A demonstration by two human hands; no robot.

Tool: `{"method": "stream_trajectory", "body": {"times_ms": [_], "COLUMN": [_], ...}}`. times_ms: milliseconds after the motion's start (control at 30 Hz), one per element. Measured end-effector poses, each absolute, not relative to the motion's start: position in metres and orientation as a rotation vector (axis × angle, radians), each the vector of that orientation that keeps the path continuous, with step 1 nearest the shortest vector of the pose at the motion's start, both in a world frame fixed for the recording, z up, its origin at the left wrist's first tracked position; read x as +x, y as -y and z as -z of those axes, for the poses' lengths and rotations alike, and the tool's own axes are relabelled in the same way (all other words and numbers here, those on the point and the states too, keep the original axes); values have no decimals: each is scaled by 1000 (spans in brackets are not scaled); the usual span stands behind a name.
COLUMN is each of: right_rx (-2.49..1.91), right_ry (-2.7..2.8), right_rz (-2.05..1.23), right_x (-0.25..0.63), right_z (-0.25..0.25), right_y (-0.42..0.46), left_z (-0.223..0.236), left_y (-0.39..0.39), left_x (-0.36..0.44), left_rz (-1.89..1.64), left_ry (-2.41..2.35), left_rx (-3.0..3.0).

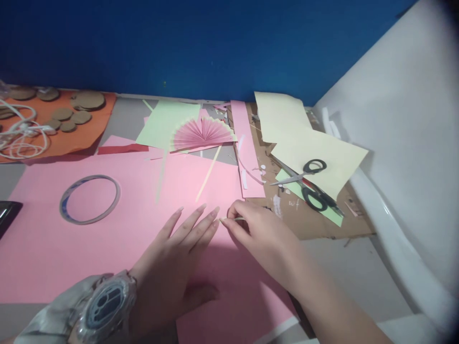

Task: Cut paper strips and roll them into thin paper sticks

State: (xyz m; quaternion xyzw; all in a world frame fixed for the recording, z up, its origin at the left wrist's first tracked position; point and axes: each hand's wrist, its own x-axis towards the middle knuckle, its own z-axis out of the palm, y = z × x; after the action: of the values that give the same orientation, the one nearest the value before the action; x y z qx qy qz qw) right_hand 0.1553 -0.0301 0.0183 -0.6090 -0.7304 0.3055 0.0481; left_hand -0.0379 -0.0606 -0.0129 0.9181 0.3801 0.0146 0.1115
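Wristwatch, pink paper on grey table, blue wall.

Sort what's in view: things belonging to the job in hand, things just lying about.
Likely in use:
thin pale strip, pinched by the right hand
pink sheet, under the left hand

Seemingly lying about:
scissors
tape ring
white earphones
cardboard discs

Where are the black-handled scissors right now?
In the head view, the scissors lie open on the right, across the cream paper and a green paper piece, just beyond the right hand.
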Motion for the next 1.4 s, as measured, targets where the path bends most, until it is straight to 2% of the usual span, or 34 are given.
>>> {"method": "stream_trajectory", "body": {"times_ms": [433,1400], "right_rx": [-1919,-1887], "right_ry": [2157,2240], "right_rz": [-897,-873], "right_x": [173,168], "right_z": [-30,-24], "right_y": [29,32], "left_z": [12,18], "left_y": [64,77], "left_x": [-42,-47], "left_rz": [-88,-166], "left_ry": [-1118,-1115], "left_rx": [2749,2806]}}
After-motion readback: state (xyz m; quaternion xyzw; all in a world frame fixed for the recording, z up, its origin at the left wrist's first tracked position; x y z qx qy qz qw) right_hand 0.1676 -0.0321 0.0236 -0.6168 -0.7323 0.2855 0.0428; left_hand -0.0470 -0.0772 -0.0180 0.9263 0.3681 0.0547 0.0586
